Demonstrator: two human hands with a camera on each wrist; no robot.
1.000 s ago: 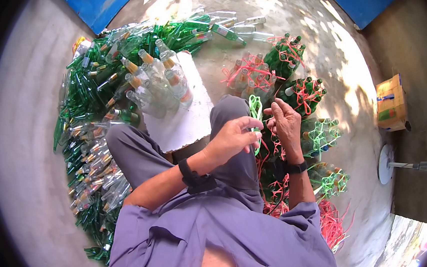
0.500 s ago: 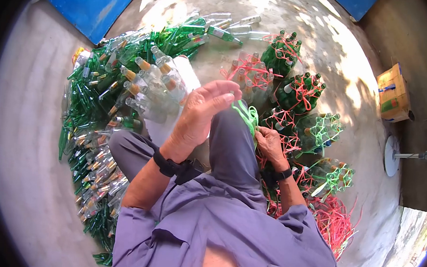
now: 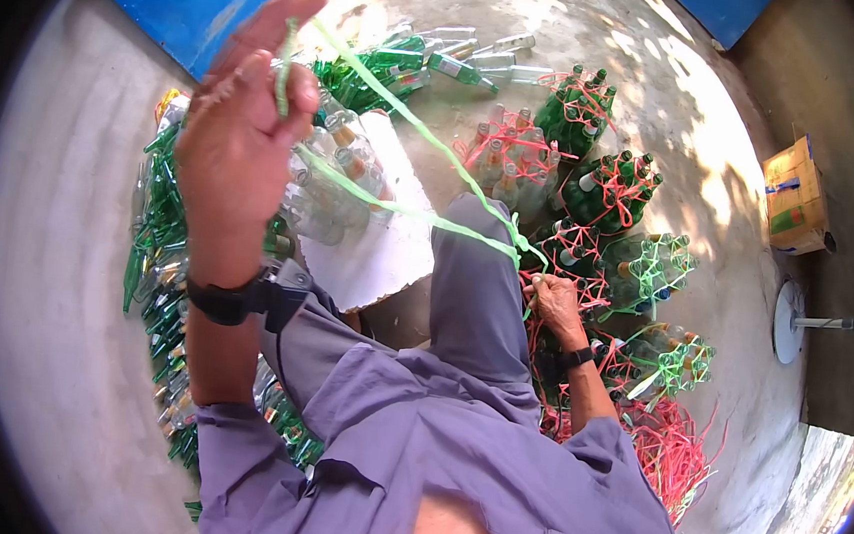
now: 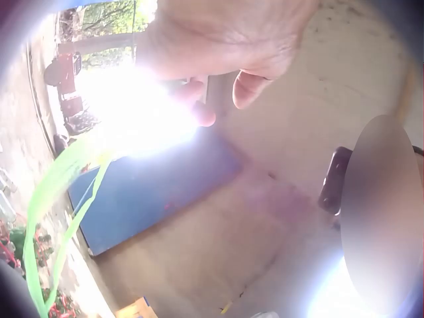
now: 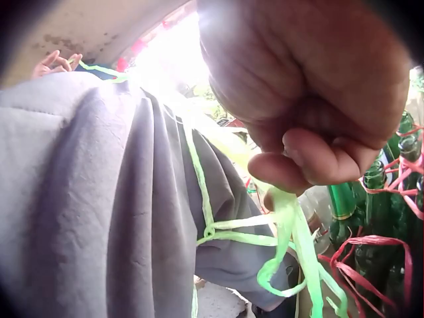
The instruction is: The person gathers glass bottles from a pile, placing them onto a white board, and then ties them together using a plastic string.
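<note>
My left hand is raised at the upper left of the head view, fingers bent, with a green plastic string looped round them. Two strands of it stretch taut across to a knot above the right knee. Low beside that knee, my right hand pinches the knotted end. Close up in the right wrist view, thumb and curled fingers grip the green string, with loose tails hanging below. Glare hides part of the left fingers in the left wrist view, where the string trails down.
Several clear bottles stand on a white board before me. Green bottles lie heaped at left. Bundles tied with red or green string, such as green bottles, stand at right. Behind them are red string, a carton and a fan.
The left hand has swung up and left from near the right hand, drawing the bunched green string into long taut strands. My right hand has dropped beside the knee and holds the other end.
</note>
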